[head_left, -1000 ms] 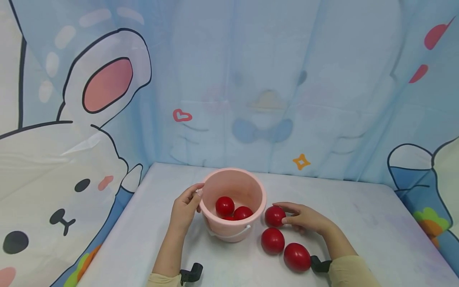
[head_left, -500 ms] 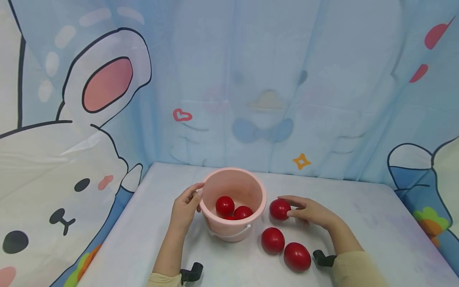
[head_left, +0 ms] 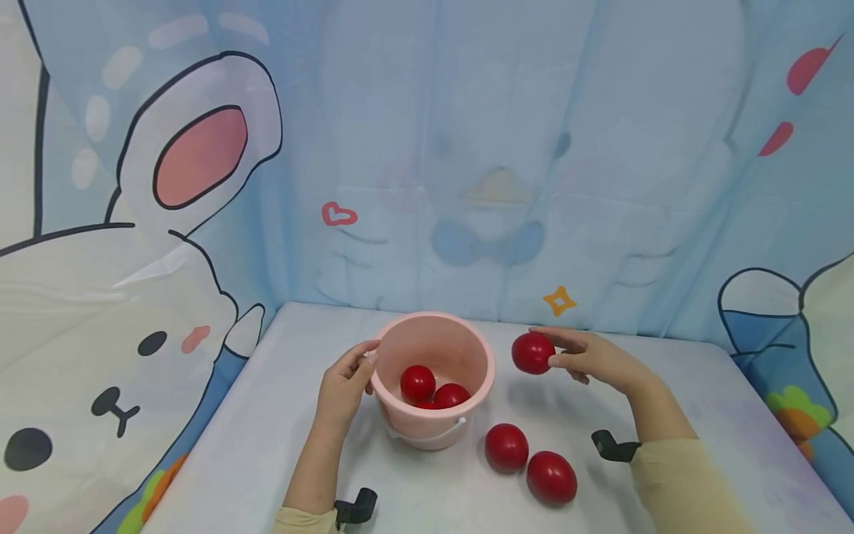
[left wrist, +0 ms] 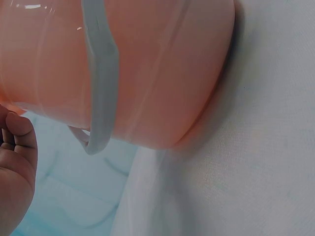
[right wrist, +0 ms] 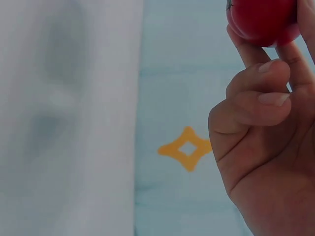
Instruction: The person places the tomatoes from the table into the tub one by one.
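A pink bucket with a white handle stands upright on the table. My left hand holds its rim on the left side, thumb and fingers at the edge. Inside the bucket lie a red tomato, a second tomato and part of another, mostly hidden by the near wall. Right of the bucket, my right hand pinches a tomato between thumb and fingers, lifted off the table. In the right wrist view a bit of green stem shows on this tomato, and the other fingers are curled.
Two more tomatoes rest on the white table near its front: one tomato just right of the bucket, the other tomato beside it. A blue cartoon-printed curtain hangs behind the table and along its sides.
My right hand has lifted the tomato from beside the bucket, moving it up and slightly right. The left hand and bucket stay in place.
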`<state>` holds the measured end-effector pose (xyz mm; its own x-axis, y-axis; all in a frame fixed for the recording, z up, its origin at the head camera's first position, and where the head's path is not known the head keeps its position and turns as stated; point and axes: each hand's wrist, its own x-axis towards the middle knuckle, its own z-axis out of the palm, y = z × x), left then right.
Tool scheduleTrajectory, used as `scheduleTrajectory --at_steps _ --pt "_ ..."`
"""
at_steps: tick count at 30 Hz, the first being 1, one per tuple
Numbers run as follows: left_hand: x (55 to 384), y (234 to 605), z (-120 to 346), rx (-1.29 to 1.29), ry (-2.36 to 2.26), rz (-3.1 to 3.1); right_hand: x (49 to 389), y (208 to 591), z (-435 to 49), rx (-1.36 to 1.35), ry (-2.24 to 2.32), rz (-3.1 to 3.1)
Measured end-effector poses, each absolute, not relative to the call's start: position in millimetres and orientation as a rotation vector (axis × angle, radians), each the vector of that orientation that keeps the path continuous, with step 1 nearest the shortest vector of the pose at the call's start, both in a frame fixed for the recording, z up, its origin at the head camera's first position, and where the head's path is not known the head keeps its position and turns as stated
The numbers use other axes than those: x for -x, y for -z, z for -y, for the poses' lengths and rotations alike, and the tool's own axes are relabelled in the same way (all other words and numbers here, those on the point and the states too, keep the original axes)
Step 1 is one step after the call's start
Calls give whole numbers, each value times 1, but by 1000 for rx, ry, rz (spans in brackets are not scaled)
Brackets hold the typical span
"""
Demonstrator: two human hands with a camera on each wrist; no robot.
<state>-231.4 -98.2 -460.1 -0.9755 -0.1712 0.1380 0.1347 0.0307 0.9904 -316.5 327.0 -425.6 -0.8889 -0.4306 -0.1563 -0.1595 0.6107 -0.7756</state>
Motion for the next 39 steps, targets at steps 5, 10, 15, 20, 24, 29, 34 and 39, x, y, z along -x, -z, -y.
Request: scheduleTrajectory --at_steps 5,10,15,20,24,29,34,39 --pt "222 445 95 -29 2019 2107 324 402 -321 540 1199 -2492" --pt "218 441 95 -22 2019 2106 328 377 -307 669 1163 -2511" --pt "220 444 97 -40 2029 2098 334 355 -285 752 1133 -2509" --pt "223 446 96 -58 2028 2106 342 343 -258 801 1109 -2462" --pt "224 447 95 -58 2031 2112 347 337 -231 844 1073 -2385" --pt "223 448 97 -50 2031 2110 350 335 -192 878 980 -2311" --pt "223 446 97 -37 2048 2100 352 337 -150 870 832 -2291" --pt "233 462 100 -27 2032 2104 357 344 -119 849 712 -2238"
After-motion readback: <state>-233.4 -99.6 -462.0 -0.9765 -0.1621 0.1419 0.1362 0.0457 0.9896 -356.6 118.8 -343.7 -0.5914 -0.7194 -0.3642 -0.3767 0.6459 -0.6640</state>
